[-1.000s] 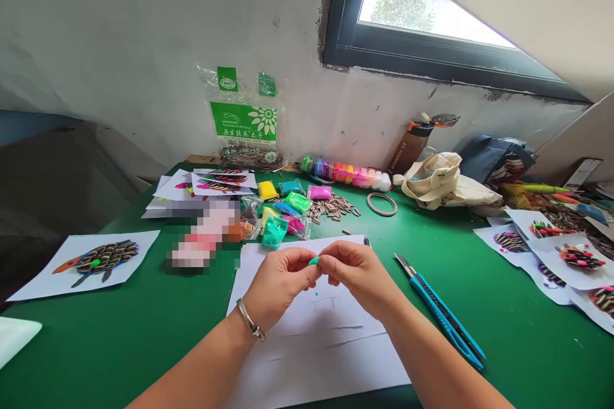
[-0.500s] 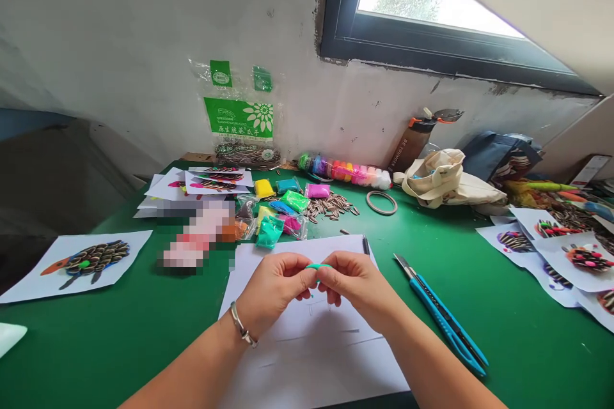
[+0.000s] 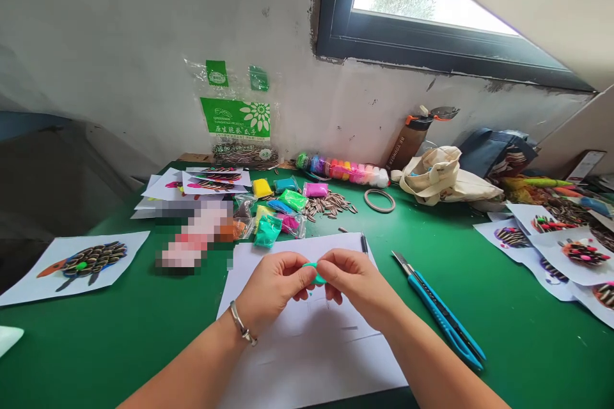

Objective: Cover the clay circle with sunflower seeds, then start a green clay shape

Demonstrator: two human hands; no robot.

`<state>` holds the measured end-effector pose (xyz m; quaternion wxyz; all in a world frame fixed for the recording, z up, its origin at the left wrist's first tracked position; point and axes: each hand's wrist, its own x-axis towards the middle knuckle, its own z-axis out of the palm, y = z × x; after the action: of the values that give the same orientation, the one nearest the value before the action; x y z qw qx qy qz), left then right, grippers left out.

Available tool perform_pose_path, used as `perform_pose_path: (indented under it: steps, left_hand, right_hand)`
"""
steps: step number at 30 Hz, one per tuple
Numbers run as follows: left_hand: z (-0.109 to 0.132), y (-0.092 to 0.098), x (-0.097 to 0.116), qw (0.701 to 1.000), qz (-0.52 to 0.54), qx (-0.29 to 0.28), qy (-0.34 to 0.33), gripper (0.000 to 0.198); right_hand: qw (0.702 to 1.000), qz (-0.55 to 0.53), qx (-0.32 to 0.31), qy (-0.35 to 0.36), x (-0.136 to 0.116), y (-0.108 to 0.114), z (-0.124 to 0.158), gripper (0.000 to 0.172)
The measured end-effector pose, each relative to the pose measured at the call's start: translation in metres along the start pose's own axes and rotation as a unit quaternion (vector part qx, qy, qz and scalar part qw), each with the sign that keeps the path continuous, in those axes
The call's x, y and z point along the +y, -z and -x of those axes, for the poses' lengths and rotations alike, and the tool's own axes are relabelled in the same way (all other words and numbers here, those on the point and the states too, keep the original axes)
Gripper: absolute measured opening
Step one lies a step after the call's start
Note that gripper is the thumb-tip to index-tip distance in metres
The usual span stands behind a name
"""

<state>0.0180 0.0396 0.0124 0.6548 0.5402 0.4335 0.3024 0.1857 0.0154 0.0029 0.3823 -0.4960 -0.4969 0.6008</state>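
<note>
A small piece of teal-green modelling clay (image 3: 317,273) is pinched between the fingertips of both hands. My left hand (image 3: 281,278), with a silver bangle at its wrist, grips the clay from the left. My right hand (image 3: 352,275) grips it from the right, thumb and fingers closed. Both hands hover over a white sheet of paper (image 3: 307,358) with faint pencil lines; part of the drawing is hidden beneath them. A black pen (image 3: 364,243) lies at the sheet's upper right edge. Just beyond the paper sits a packet of teal clay (image 3: 267,231).
A blue utility knife (image 3: 444,313) with its blade out lies right of the paper. Behind are loose sunflower seeds (image 3: 330,204), a tape ring (image 3: 379,200), a bottle (image 3: 407,140) and a cloth bag (image 3: 432,176). A seed-decorated picture (image 3: 96,262) rests at left.
The clay between my fingertips has turned and now shows a wider, rounder face instead of a thin strip. My hands stay in nearly the same place; the view has shifted slightly.
</note>
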Motion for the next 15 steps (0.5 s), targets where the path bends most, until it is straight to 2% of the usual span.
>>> perform_pose_path:
  steps: [5, 10, 15]
  left_hand:
    - [-0.0009, -0.0002, -0.0047, 1.0, 0.018, -0.014, 0.011, 0.039]
    - [-0.0018, 0.0, -0.0058, 0.999, 0.032, -0.026, 0.006, 0.034]
    - [-0.0018, -0.0001, -0.0026, 1.0, 0.0, 0.004, -0.012, 0.029]
  right_hand:
    - [0.999, 0.03, 0.032, 0.019, 0.0013, -0.0003, 0.001, 0.031]
    - [1.0, -0.004, -0.002, 0.003, -0.0018, 0.0001, 0.0016, 0.038]
    - [0.999, -0.029, 0.026, -0.001, 0.0014, -0.0004, -0.0004, 0.038]
